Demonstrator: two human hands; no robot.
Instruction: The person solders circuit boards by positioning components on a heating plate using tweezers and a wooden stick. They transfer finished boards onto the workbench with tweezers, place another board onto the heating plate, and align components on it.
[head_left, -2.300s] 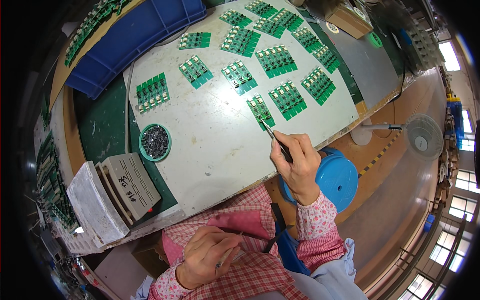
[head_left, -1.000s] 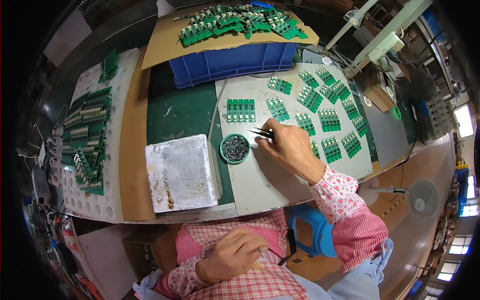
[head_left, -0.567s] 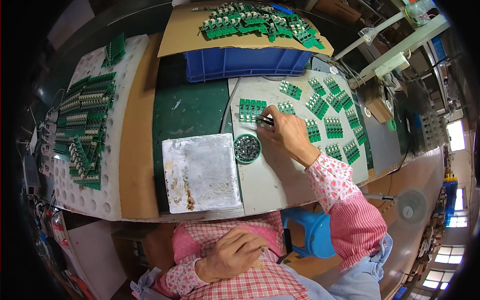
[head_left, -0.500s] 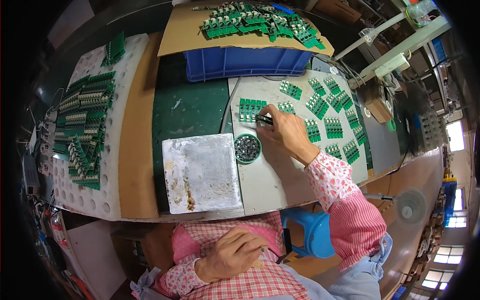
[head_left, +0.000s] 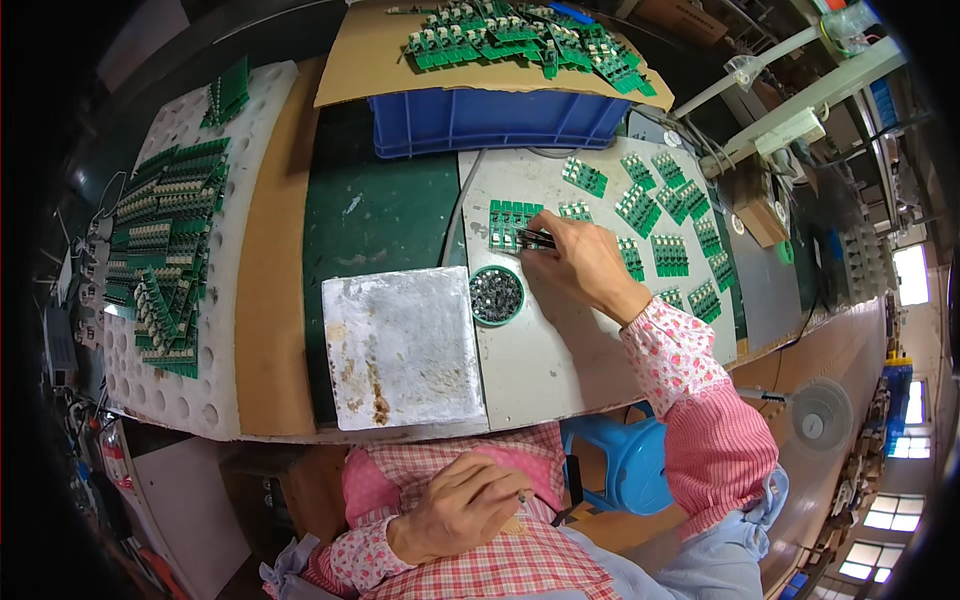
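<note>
My right hand (head_left: 588, 262) pinches dark tweezers (head_left: 537, 239), whose tips reach the lower edge of a green circuit board (head_left: 508, 217) with pale parts. That board lies flat on the light grey work surface, partly hidden by the fingers. Just below it stands a round green dish (head_left: 496, 296) of small black and silvery components. Over my lap, against the checked apron, my left hand (head_left: 462, 508) is closed. A tiny dark thing shows at its fingertips, too small to name.
Several small circuit boards (head_left: 669, 256) lie spread to the right. Beyond is a blue crate (head_left: 495, 122) under cardboard (head_left: 360, 60) heaped with boards. A stained pale square plate (head_left: 402, 350) lies left of the dish. White foam (head_left: 222, 330) at far left carries rows of boards.
The circuit board under the tweezers has shifted slightly to the right, and my right hand has moved with it. My left hand stays nearly where it was.
</note>
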